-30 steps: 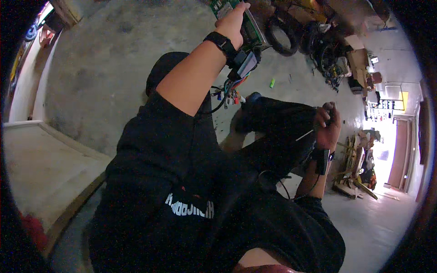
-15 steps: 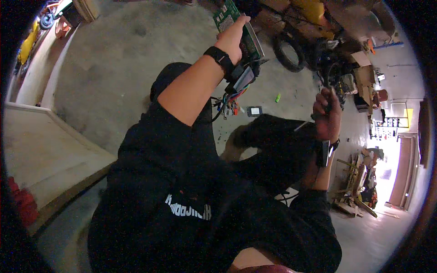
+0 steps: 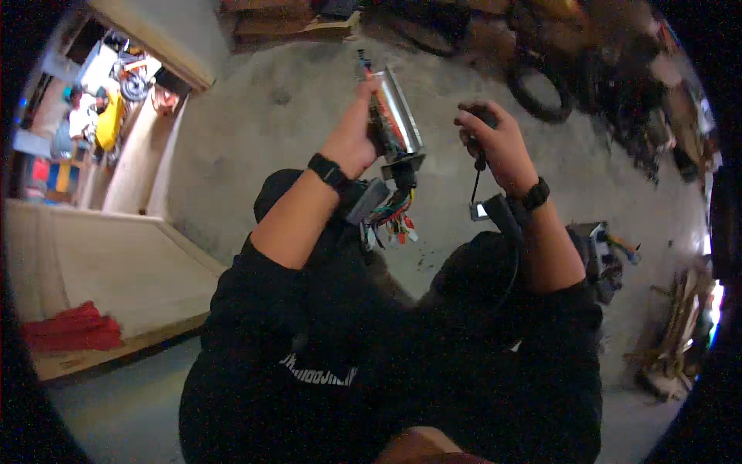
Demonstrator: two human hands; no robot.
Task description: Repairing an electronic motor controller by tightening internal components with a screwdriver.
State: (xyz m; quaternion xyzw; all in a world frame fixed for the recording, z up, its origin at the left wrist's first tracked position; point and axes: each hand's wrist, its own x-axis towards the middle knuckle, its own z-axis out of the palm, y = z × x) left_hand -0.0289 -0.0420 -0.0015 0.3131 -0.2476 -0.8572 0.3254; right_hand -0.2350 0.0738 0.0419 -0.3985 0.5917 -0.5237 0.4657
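Note:
My left hand (image 3: 359,131) grips an electronic module (image 3: 394,112) with a bright metal side, blurred along its board edge. Beneath it hang a dark grey box (image 3: 365,199) and coloured wires with several connectors (image 3: 398,226). To the right of the module, my right hand (image 3: 498,147) is curled round a dark-handled tool (image 3: 485,116) with a thin shaft pointing down. A small dark device with a light screen (image 3: 481,211) lies below that hand, near my knees.
A wired metal unit (image 3: 599,255) rests on the concrete floor beside my right arm. Tyres (image 3: 524,93) and dark clutter line the far side. A pale board (image 3: 131,263) with red cloth (image 3: 73,329) is at left, near an open doorway (image 3: 127,69). Wood scraps (image 3: 676,332) lie at right.
The view has swung round, showing more of the left doorway. The module has turned metal side up and come lower. My right hand has moved up and inward, nearer the module, its tool now pointing down.

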